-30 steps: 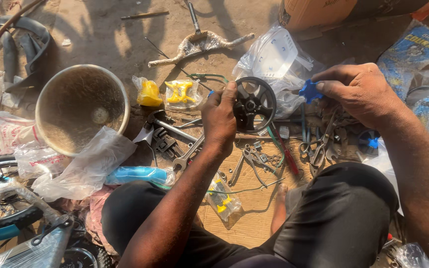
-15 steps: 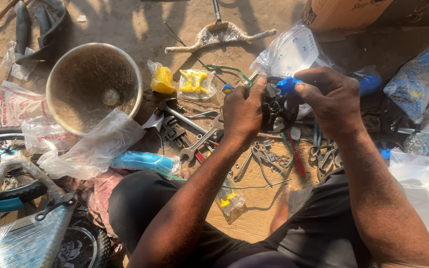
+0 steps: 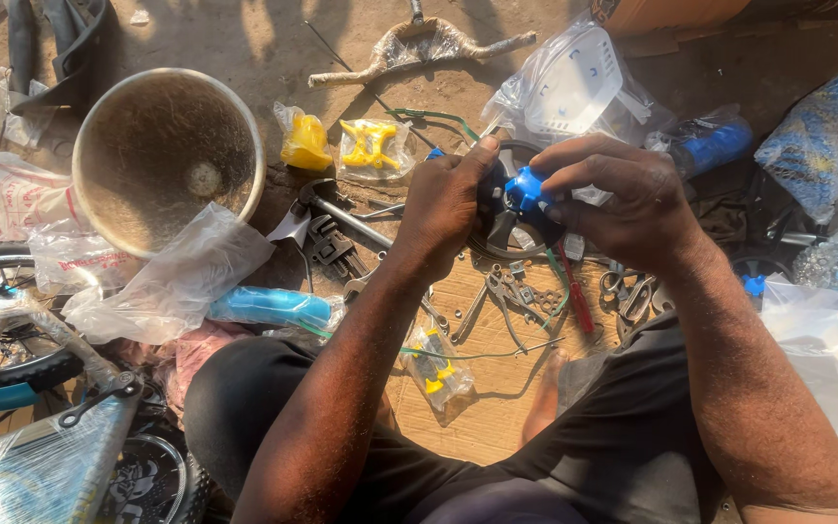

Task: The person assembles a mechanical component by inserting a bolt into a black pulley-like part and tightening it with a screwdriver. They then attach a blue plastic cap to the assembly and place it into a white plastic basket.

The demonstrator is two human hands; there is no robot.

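Knees in dark shorts sit at the bottom of the view, and the person is low down on the ground. A bit of brown cardboard (image 3: 482, 388) lies flat in front of the knees. On it is a small clear bag with yellow bits (image 3: 435, 374) and a bunch of small metal tools (image 3: 516, 291).

Just above that, both hands are up and close together. The left hand (image 3: 448, 209) is wrapped around the edge of a black wheel part (image 3: 499, 233) and holds it steady. The right hand (image 3: 623, 199) pinches a small blue piece (image 3: 528, 189) with curled fingers and presses it onto the middle of the wheel part. The blue piece touches the black part, but I cannot tell if it is all the way on. So I think the fitting is part way done and the piece may need more pushing or turning.

To the left lie a big wrench (image 3: 337, 238), a blue tube in a bag (image 3: 269, 306) and a bike wheel (image 3: 2, 320). Many parts are still in their bags, so it looks like lots of putting together is left.

Farther off sits a big round metal bowl (image 3: 167, 155). Near it are two bags of yellow parts (image 3: 341, 144). At the far end lie a white plastic basket in a bag (image 3: 569, 82) and wrapped handlebars (image 3: 419, 44) on the dirt.
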